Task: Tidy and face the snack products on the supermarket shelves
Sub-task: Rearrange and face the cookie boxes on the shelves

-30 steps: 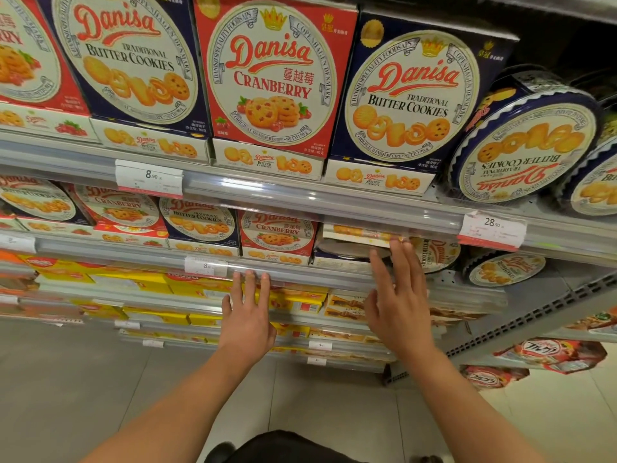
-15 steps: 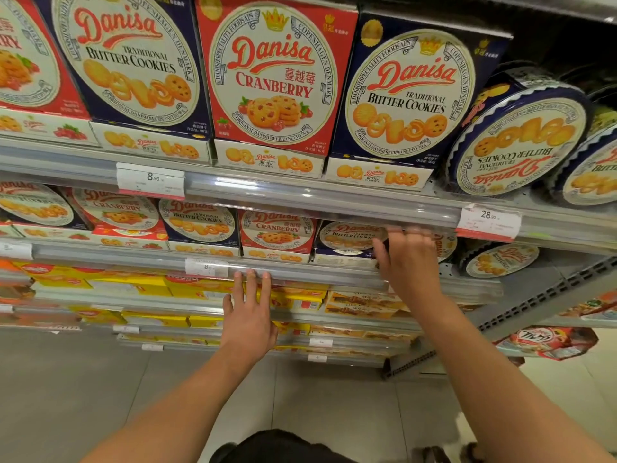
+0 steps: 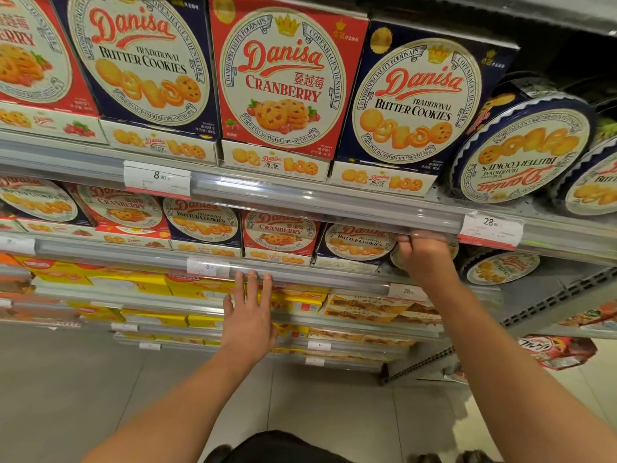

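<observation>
Danisa cookie boxes in blue and red fill two shelves. On the second shelf a blue butter cookies box [image 3: 357, 242] stands upright, facing out, beside a red cranberry box [image 3: 278, 233]. My right hand [image 3: 425, 259] reaches into that shelf just right of the blue box, in front of a round tin [image 3: 395, 259]. Its fingers bend up behind the upper shelf rail [image 3: 334, 202], so their hold is hidden. My left hand [image 3: 250, 312] lies flat with straight fingers, fingertips on the lower shelf rail [image 3: 300, 279], holding nothing.
Round blue tins [image 3: 521, 155] lean on the top shelf at right, one label upside down; another tin [image 3: 500, 269] sits on the second shelf. Price tags [image 3: 490, 228] hang on the rails. Yellow boxes [image 3: 133, 282] fill lower shelves. Red bags [image 3: 557, 352] lie low right. Grey floor below.
The blue butter cookies box, lying flat a second ago, now stands upright facing out. My right hand moved up and deeper into the shelf. My left hand stayed on the rail.
</observation>
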`<state>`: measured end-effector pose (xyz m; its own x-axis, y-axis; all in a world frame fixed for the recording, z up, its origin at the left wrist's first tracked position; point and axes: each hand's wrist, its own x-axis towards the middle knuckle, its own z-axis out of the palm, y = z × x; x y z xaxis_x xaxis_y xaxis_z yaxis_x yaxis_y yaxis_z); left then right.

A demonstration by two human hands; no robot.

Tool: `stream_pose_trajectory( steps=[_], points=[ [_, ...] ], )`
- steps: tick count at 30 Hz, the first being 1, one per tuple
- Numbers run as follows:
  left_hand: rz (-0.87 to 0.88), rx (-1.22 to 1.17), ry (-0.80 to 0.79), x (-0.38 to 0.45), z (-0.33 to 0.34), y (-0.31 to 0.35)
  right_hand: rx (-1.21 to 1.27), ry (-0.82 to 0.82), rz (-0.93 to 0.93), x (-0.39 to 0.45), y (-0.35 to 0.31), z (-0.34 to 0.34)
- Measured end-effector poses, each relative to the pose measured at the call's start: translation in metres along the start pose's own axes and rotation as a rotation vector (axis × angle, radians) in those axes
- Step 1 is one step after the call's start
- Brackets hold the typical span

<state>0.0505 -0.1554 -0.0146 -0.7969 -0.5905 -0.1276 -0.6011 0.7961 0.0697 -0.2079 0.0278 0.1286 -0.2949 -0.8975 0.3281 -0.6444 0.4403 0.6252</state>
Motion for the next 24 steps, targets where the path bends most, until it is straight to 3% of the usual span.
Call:
stream_pose_trajectory(
  steps=[3, 13, 18, 24],
  points=[
    [-0.004, 0.003, 0.001, 0.000, 0.001, 0.000, 0.041, -0.092, 0.005, 0.000, 0.000, 0.006],
    [-0.013, 0.018, -0.004, 0.001, 0.004, 0.003, 0.173, -0.133, 0.046, 0.001, -0.001, -0.002],
    [-0.016, 0.016, -0.016, 0.000, 0.003, 0.003, 0.285, 0.031, 0.041, -0.005, 0.001, 0.001],
    [-0.025, 0.031, -0.014, 0.002, 0.003, 0.004, 0.681, 0.153, 0.407, -0.009, -0.012, -0.004]
  ],
)
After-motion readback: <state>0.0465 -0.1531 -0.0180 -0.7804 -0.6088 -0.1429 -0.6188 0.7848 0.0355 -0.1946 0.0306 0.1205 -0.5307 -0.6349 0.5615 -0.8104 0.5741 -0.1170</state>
